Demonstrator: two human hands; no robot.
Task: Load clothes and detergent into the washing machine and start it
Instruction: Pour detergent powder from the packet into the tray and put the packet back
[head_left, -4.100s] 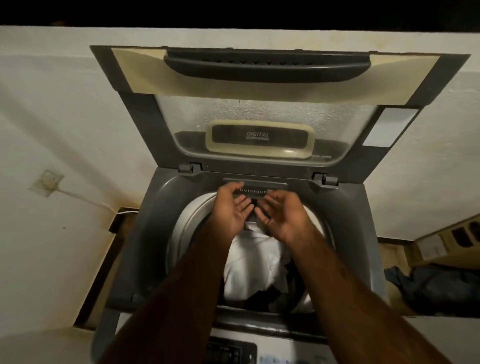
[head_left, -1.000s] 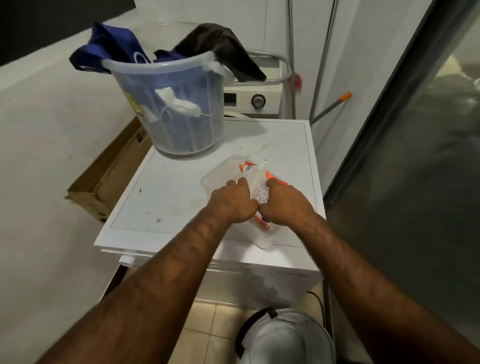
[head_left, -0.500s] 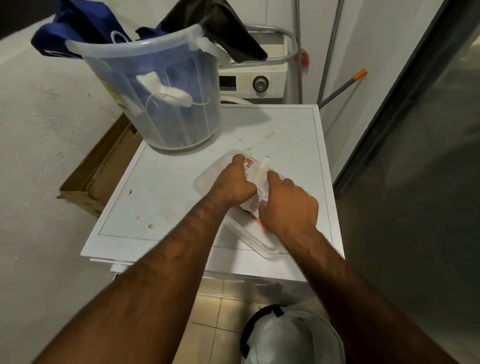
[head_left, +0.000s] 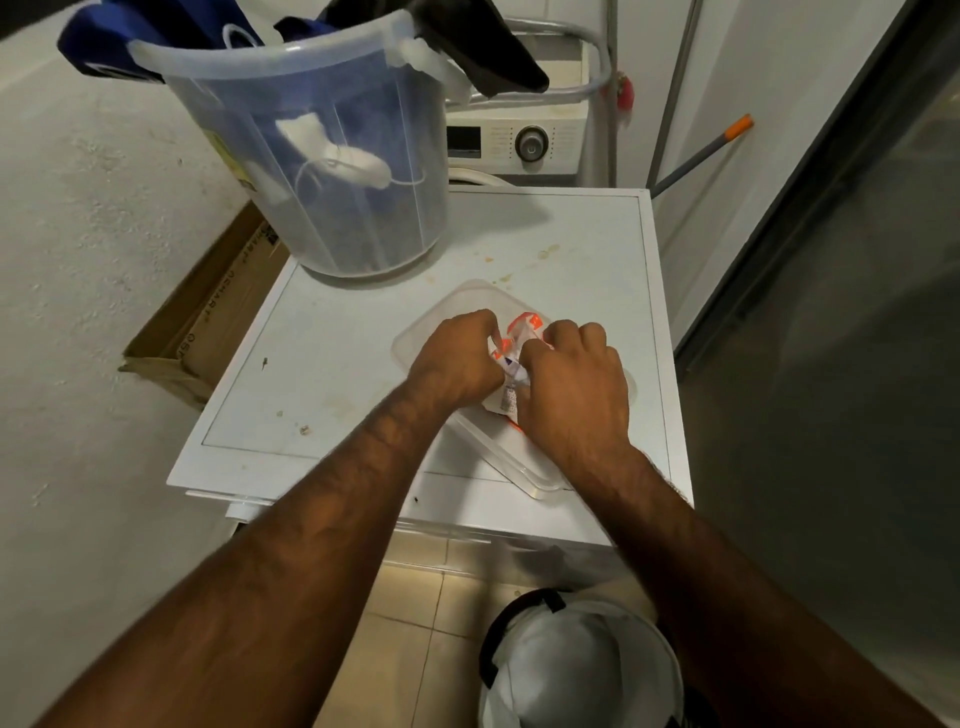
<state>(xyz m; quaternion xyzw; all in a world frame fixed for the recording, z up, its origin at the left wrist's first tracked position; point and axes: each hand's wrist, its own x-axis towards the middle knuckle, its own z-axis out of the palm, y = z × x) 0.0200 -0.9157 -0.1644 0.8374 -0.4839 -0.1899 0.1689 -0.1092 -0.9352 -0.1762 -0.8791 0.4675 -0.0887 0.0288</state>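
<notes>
Orange-and-white detergent packet pinched between our left hand and right hand, both clenched on it over a clear plastic tub on the white appliance top, apparently to tear it open.

Little could be read. The flattened brown cardboard box leaning against the wall carried dark capital lettering along its side, seen at an angle; it looked like "SHARP", but that reading was unsure. The crumpled white and orange plastic detergent sachet bore small print and a barcode-like patch, too blurred to make out. Markings around the dial on the white appliance control panel were too small to read.
</notes>
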